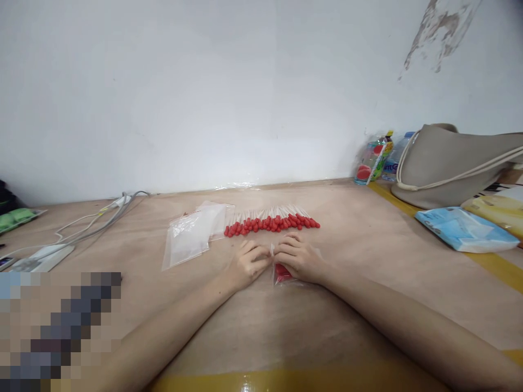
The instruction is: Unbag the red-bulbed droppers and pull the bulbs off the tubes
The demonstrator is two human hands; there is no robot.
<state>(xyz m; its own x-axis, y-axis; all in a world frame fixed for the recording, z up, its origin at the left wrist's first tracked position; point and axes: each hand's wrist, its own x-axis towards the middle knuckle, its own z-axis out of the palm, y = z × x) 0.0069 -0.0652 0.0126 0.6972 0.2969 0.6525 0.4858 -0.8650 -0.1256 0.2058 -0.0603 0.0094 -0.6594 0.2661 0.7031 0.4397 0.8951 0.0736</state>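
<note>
Bag (pixel 281 275), partly under right grip (pixel 300 258), beside left grip (pixel 247 265)

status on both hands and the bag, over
Right hand over bag, red showing inside. Left hand at its left edge. Red-tipped sticks just beyond.

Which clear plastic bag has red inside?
The bag partly under the right hand: red shows through it, whereas the flat bags to its left look colourless.
</note>
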